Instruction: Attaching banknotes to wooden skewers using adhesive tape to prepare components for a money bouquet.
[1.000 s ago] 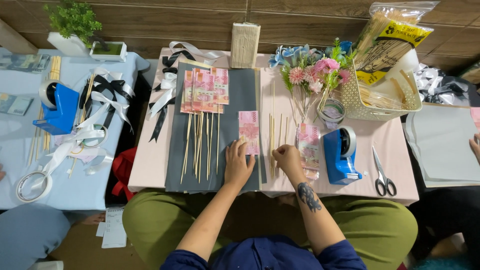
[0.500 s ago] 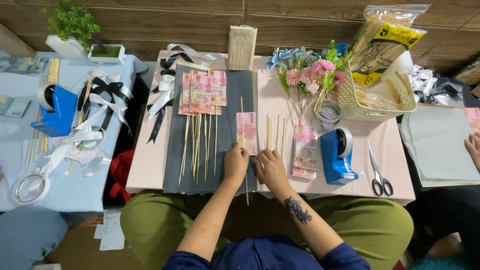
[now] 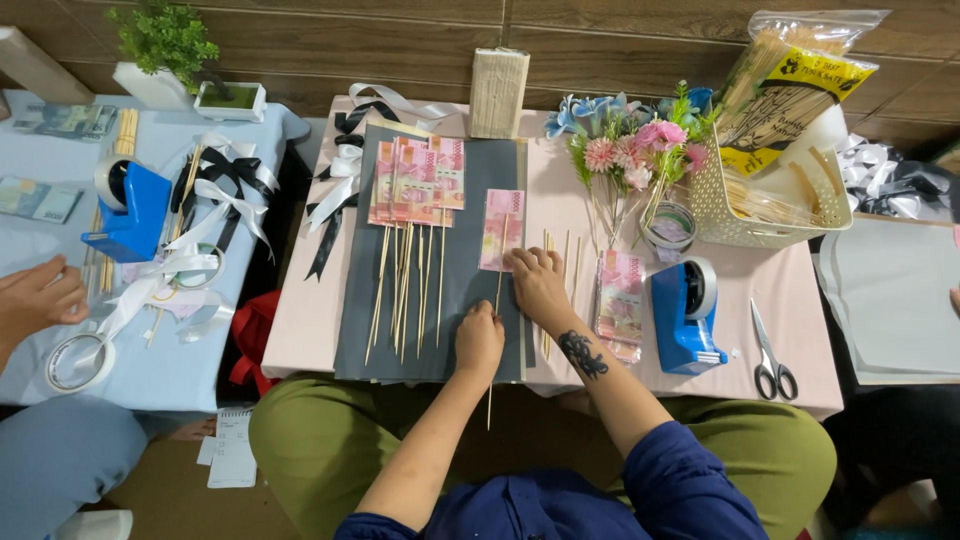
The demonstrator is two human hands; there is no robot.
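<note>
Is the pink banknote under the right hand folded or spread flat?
Spread flat. The pink banknote lies full length on the dark sheet, with the right hand at its lower edge and a wooden skewer running beneath.

— What's on the pink desk [image 3: 800, 300]?

— A dark grey sheet [image 3: 470, 330] at the left, a woven basket [image 3: 775, 215], a blue tape dispenser [image 3: 685, 315] and scissors [image 3: 770, 355] to the right.

— And the neighbouring one?

— The light blue desk [image 3: 40, 250] bears another blue tape dispenser [image 3: 125, 210], ribbons [image 3: 215, 190] and a small potted plant [image 3: 165, 55].
</note>
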